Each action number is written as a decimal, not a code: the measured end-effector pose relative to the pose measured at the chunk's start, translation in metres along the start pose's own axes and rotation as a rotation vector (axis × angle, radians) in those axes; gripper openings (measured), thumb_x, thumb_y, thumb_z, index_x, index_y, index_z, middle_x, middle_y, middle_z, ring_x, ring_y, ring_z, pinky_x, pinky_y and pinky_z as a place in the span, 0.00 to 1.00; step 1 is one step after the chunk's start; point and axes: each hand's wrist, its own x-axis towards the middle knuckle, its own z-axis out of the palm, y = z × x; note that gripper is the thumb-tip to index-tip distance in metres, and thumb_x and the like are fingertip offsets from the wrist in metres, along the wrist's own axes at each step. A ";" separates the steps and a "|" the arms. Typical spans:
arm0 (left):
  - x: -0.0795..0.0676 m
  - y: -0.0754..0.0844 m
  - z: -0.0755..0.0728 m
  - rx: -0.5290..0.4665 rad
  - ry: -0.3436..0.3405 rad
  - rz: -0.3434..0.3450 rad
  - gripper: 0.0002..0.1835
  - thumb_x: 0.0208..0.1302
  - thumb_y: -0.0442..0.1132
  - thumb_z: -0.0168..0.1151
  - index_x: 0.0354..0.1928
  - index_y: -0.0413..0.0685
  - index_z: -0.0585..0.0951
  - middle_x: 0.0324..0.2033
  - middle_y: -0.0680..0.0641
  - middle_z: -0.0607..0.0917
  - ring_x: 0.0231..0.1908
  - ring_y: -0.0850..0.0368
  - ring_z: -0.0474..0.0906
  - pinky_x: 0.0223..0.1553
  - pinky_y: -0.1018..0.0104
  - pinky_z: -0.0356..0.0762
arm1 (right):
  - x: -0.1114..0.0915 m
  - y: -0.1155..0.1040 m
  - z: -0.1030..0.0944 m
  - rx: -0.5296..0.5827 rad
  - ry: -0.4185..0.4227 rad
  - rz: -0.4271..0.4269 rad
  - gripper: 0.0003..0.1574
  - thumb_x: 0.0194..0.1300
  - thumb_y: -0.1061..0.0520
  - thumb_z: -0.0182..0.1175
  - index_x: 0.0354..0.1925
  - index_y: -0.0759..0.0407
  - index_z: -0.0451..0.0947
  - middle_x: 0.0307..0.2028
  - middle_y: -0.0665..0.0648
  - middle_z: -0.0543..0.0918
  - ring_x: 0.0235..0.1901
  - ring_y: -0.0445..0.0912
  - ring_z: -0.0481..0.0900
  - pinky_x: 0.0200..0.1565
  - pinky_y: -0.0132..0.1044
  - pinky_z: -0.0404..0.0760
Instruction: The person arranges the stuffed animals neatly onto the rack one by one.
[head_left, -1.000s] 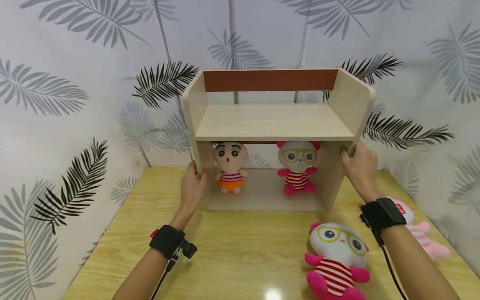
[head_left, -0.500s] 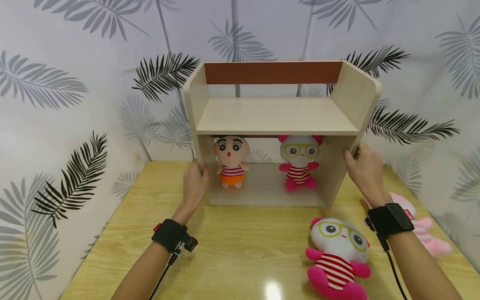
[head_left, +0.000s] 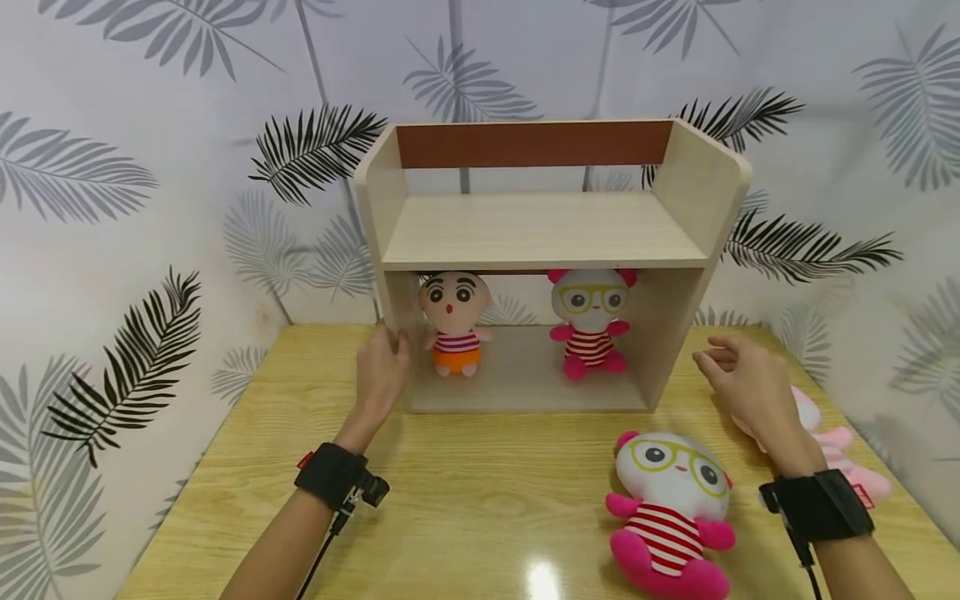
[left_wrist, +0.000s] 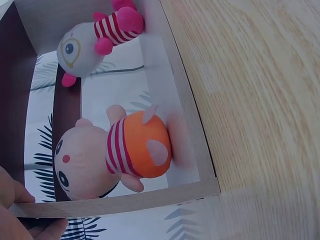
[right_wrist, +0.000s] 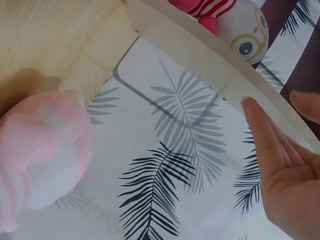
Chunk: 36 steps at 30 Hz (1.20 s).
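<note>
Toward the far edge of the worktop (head_left: 465,483) stands the shelf unit (head_left: 543,229). My left hand (head_left: 381,371) grips the front edge of its left side panel, thumb inside, fingers outside. My right hand (head_left: 753,392) is apart from the right side panel, thumb and fingers separated, holding nothing. Handling estimate: rigid, moderately heavy; smooth faces may slip. Take hold of both side panels by their front edges, below the middle board. Keep the unit level: the orange-shorts doll (head_left: 455,333) and striped panda (head_left: 588,329) on the bottom board look soft and light, liable to topple, unlikely to break.

Surface: pale wood grain, glossy toward the near edge, probably easy to slide on. A second panda (head_left: 670,517) lies face up near that edge, right of centre; a pink plush toy (head_left: 840,450) lies by the right edge, partly hidden by my arm. Room: leaf-patterned covering (head_left: 112,250) behind the far edge and along both sides.
</note>
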 end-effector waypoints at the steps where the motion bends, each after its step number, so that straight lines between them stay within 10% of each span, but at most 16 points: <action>1: 0.000 0.000 -0.001 -0.001 0.000 0.000 0.08 0.69 0.31 0.58 0.37 0.29 0.76 0.21 0.37 0.77 0.21 0.45 0.75 0.19 0.53 0.70 | -0.004 0.001 -0.001 -0.004 -0.050 -0.001 0.28 0.72 0.53 0.60 0.56 0.77 0.74 0.42 0.73 0.84 0.42 0.66 0.84 0.47 0.62 0.75; 21: -0.001 -0.002 -0.005 -0.008 0.013 0.009 0.08 0.69 0.30 0.58 0.38 0.27 0.76 0.22 0.35 0.79 0.21 0.47 0.75 0.18 0.55 0.69 | -0.058 0.051 0.014 0.033 -0.651 0.166 0.48 0.71 0.36 0.55 0.61 0.80 0.68 0.51 0.73 0.81 0.53 0.64 0.79 0.51 0.56 0.77; 36: 0.000 -0.001 0.000 0.001 0.017 0.021 0.07 0.68 0.29 0.59 0.36 0.28 0.76 0.21 0.35 0.78 0.22 0.42 0.77 0.20 0.51 0.71 | -0.070 0.050 0.023 0.200 -0.728 0.210 0.31 0.69 0.38 0.59 0.55 0.62 0.78 0.42 0.52 0.83 0.46 0.48 0.77 0.46 0.43 0.75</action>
